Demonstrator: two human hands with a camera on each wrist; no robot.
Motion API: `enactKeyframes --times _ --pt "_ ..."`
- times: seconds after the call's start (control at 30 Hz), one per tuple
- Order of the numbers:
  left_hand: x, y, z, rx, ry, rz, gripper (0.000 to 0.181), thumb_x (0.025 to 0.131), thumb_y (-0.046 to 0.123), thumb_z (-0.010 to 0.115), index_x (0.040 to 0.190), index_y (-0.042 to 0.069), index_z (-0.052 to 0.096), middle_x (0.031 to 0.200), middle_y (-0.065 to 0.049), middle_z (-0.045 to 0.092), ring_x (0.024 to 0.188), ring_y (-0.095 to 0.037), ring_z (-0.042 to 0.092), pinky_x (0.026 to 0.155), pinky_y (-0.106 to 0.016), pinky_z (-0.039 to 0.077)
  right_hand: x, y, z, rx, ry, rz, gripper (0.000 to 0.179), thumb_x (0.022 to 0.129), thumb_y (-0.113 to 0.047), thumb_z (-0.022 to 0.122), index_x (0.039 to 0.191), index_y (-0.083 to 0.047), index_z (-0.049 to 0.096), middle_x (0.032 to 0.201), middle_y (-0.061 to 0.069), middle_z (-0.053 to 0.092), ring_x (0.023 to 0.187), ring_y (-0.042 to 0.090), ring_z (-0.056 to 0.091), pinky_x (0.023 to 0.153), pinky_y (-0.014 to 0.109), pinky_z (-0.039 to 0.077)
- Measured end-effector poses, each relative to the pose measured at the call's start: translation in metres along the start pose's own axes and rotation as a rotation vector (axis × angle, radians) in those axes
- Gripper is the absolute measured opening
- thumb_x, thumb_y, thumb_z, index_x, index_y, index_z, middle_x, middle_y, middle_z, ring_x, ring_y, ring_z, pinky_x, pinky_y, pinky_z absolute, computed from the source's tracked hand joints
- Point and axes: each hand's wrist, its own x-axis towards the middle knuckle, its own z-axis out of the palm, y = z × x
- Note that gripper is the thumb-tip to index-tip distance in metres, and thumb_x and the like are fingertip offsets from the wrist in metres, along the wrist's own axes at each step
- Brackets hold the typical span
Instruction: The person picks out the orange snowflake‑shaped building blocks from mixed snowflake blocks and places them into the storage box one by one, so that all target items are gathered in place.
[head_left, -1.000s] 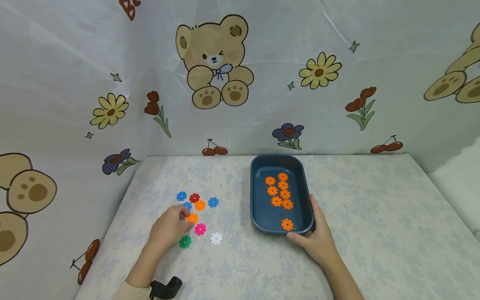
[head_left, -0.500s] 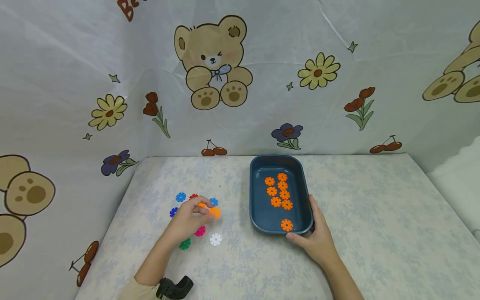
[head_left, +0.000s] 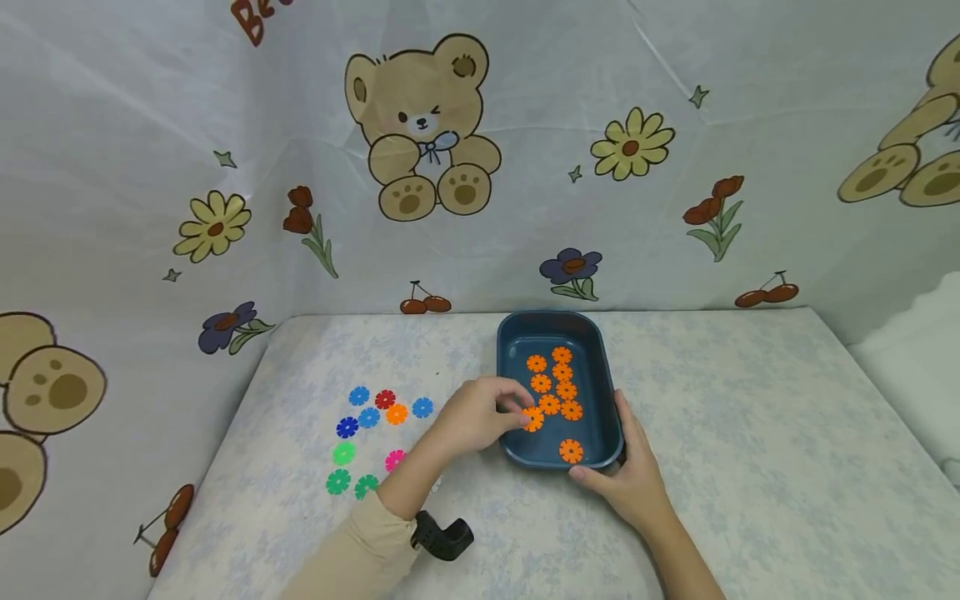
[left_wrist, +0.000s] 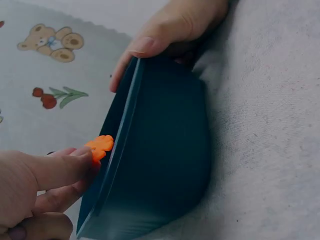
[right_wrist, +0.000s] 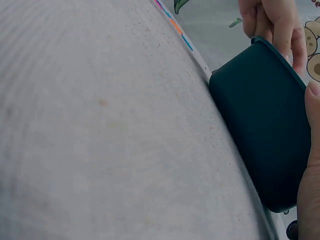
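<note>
My left hand [head_left: 480, 414] pinches an orange snowflake disc [head_left: 533, 419] between thumb and fingers, at the left side of a dark blue bin [head_left: 543, 440]. In the left wrist view the pinched disc [left_wrist: 102, 144] is at the bin's rim, tilted. Several orange discs [head_left: 566, 389] lie flat inside the bin, with one [head_left: 571, 451] apart near its front. My right hand [head_left: 633, 475] grips the bin's front right corner, thumb at the rim and fingers along the outer side. The right wrist view shows mainly the bin's outer wall [right_wrist: 260, 115].
Left of the bin, loose discs lie on the patterned tabletop [head_left: 720, 400]: blue, a red one [head_left: 385, 399], an orange one [head_left: 396, 414], green, and a pink one [head_left: 394, 460] partly behind the left forearm. A printed cloth [head_left: 517, 242] stands behind the table.
My left hand has lifted an orange disc from the loose group and carried it right to the bin. My right hand keeps its grip on the bin's corner.
</note>
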Motion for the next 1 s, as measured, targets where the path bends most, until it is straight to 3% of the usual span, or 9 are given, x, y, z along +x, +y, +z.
enactKeyframes --times 0.3,0.5,0.73,1.0 --pt "0.021 0.013 0.015 0.448 -0.061 0.163 0.008 0.091 0.027 0.073 0.098 0.03 0.075 0.083 0.016 0.069 0.071 0.0 0.058 0.063 -0.02 0.043 0.001 0.0 0.0 -0.014 -0.001 -0.01 0.127 0.068 -0.022 0.092 0.159 -0.037 0.004 0.165 0.008 0.018 0.147 0.032 0.027 0.101 -0.001 0.019" --pt "0.033 0.013 0.026 0.656 -0.073 0.245 0.005 0.091 0.03 0.073 0.096 0.032 0.075 0.091 0.014 0.073 0.07 -0.005 0.058 0.062 -0.022 0.042 0.0 -0.001 0.0 -0.007 -0.003 -0.005 0.126 0.069 -0.02 0.092 0.159 -0.036 0.004 0.166 0.008 0.017 0.148 0.031 0.026 0.101 -0.002 0.019" --pt "0.043 0.013 0.034 0.8 -0.071 0.276 0.005 0.089 0.029 0.075 0.087 0.033 0.075 0.086 0.018 0.071 0.079 -0.01 0.056 0.071 -0.026 0.032 0.0 -0.001 0.0 -0.004 -0.009 0.006 0.126 0.069 -0.02 0.091 0.159 -0.037 0.004 0.166 0.007 0.016 0.148 0.031 0.026 0.1 -0.002 0.02" --pt "0.047 0.006 0.042 0.841 0.042 0.265 0.011 0.087 0.024 0.077 0.078 0.029 0.075 0.073 0.016 0.068 0.067 -0.007 0.052 0.067 -0.026 0.026 0.0 0.001 0.001 -0.002 -0.005 -0.002 0.126 0.069 -0.02 0.091 0.159 -0.036 0.004 0.166 0.008 0.017 0.148 0.033 0.026 0.102 -0.002 0.019"
